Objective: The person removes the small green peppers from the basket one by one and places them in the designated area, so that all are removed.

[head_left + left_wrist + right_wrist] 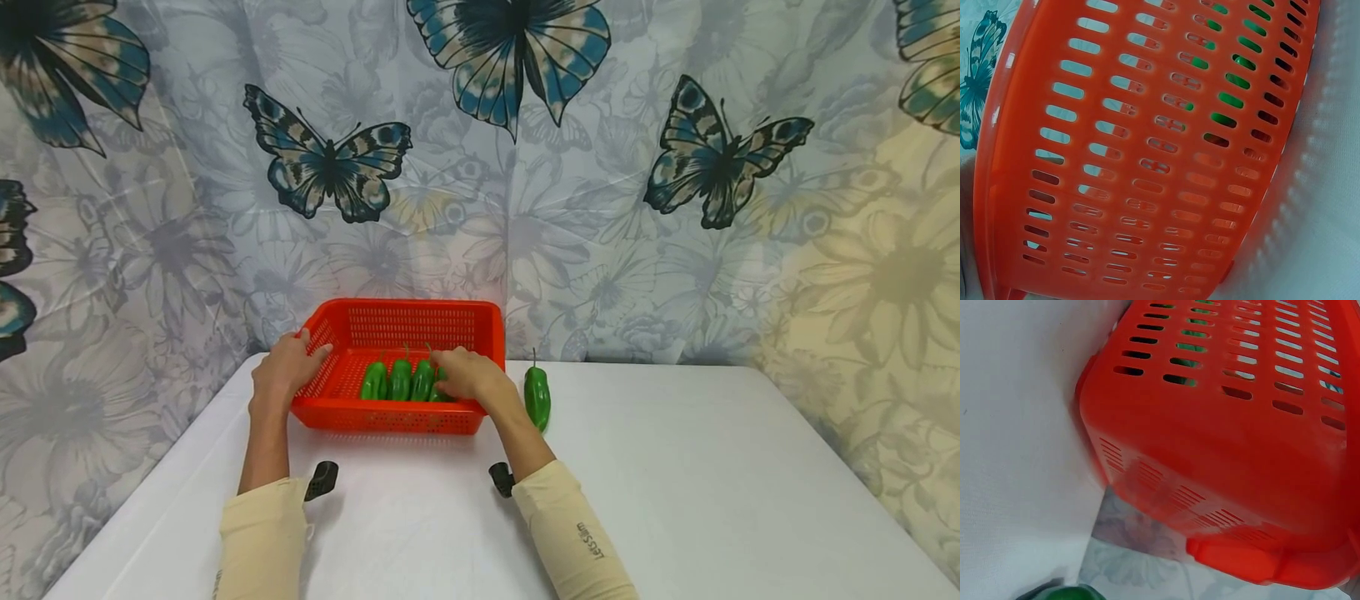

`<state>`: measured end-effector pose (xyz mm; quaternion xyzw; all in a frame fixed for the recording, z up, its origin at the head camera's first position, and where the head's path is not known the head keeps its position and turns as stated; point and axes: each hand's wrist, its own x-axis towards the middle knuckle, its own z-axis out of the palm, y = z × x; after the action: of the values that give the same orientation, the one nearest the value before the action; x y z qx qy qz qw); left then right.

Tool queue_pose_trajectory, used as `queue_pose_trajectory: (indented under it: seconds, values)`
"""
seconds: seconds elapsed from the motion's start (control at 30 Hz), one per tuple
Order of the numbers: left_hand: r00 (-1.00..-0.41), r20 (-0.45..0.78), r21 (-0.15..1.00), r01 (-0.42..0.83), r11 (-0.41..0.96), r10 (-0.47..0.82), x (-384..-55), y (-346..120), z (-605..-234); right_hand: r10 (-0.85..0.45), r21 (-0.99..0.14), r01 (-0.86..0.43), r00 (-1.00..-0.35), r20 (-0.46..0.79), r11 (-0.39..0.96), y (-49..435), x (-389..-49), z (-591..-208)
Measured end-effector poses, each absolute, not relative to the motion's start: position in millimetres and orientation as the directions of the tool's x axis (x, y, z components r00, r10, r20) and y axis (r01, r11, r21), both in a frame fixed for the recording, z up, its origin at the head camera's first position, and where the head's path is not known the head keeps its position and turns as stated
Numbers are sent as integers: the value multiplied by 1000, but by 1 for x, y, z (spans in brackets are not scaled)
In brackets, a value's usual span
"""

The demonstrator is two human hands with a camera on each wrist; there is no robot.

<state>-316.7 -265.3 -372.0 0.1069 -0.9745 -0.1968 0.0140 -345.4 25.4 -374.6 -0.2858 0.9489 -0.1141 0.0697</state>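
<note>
A red perforated plastic basket point(386, 417) stands on the white table, its side wall point(1147, 144) filling most of the left wrist view. My left hand point(283, 367) grips its left rim, thumb over the inside. Over the right end of the basket reaches my right hand point(468, 373), fingers pointing down and curled about the rightmost green pepper point(441, 392), largely hidden by the hand. Beside it several more green peppers point(400, 382) lie in a row, stems toward the back. Green shows through the slots of the basket wall point(1210, 425) in the right wrist view.
One more green pepper point(537, 398) lies on the white table point(675, 467), right of the basket. Behind the table hangs a butterfly-print cloth point(577, 275). Dark wrist cameras point(322, 481) stick out from both sleeves.
</note>
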Motion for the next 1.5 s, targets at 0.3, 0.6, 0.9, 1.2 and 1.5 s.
queue_pose_trajectory:
  seconds: [0.3, 0.6, 0.9, 1.2, 1.5]
  values:
    - [-977, -16, 387, -204, 899, -215, -316, -267, -373, -552, -120, -539, -824, -132, 834, 22, -343, -379]
    - [-977, -11, 395, -200, 897, -212, -316, -266, -372, -531, -52, -530, -830, -173, 846, 22, -342, -380]
    - [-978, -13, 387, -198, 901, -209, -317, -266, -372, -524, -65, -522, -828, -199, 851, 22, -342, -379]
    - [-977, -15, 387, -203, 899, -215, -317, -267, -373, -494, -25, -500, -845, -202, 866, 18, -343, -381]
    - [-976, -15, 387, -207, 898, -219, -317, -267, -373, -473, -22, -478, -862, -180, 878, 17, -343, -382]
